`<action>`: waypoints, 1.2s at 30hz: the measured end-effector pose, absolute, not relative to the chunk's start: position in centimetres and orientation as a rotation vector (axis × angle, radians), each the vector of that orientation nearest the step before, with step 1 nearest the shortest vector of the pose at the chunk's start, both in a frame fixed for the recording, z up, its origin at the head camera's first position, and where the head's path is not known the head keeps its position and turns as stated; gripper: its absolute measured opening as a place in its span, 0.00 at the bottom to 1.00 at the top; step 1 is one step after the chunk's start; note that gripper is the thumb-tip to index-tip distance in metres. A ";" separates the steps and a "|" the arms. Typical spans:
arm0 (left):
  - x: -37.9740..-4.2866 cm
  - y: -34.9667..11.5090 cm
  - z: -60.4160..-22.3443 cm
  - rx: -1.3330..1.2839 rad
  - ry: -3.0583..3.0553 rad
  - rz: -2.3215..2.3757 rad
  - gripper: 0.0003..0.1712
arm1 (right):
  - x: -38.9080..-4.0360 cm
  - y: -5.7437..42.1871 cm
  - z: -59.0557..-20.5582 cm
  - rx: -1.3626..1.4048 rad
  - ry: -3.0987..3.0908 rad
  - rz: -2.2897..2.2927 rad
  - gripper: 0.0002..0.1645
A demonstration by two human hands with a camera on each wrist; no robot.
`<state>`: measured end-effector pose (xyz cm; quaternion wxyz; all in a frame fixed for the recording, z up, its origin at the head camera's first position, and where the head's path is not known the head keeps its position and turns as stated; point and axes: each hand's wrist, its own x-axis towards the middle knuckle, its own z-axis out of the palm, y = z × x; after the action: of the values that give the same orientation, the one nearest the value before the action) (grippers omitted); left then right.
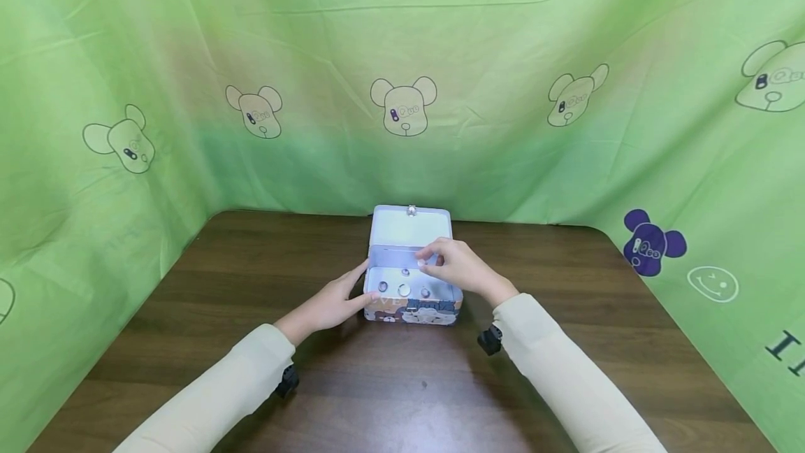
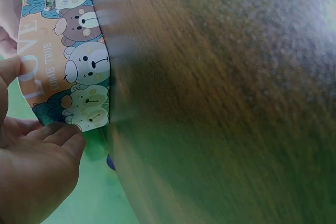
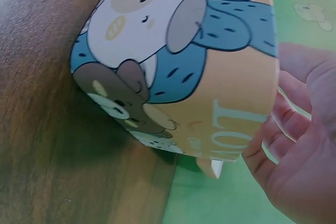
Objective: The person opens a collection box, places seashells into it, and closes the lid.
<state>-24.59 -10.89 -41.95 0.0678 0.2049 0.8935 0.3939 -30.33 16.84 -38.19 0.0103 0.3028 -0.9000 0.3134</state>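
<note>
A small tin box [image 1: 411, 314] printed with cartoon bears stands on the table with its lid [image 1: 409, 228] raised at the back. Several small round pieces lie in its pale interior, among them a larger light-coloured disc [image 1: 404, 290] and a darker disc [image 1: 383, 286]. My left hand [image 1: 333, 300] grips the box's left side, thumb at the front rim and fingers along the side. Over the right part of the box, my right hand [image 1: 462, 268] pinches a small pale round piece [image 1: 421, 263] between thumb and index finger. In the right wrist view the box hides those fingertips.
The box stands toward the back of a dark wooden table [image 1: 264, 250]. Behind it and along both sides hangs a green curtain [image 1: 490, 180] printed with bear heads. Each forearm has a light sleeve, with a black wrist camera [image 1: 490, 340] below the right cuff.
</note>
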 end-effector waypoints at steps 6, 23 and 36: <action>-24.7 -10.9 -42.1 0.613 2.695 1.180 0.44 | -30.5 16.8 -38.5 0.927 -2.826 0.965 0.14; -24.7 -10.9 -42.0 0.615 2.691 1.189 0.44 | -30.5 16.6 -38.6 0.888 -2.852 0.922 0.15; -24.8 -10.9 -42.2 0.614 2.692 1.184 0.44 | -29.7 17.9 -38.0 0.955 -2.811 0.903 0.15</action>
<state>-24.78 -10.91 -42.20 0.0684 0.2039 0.8940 0.3932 -29.68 17.91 -37.98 0.0193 0.3076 -0.9058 0.2909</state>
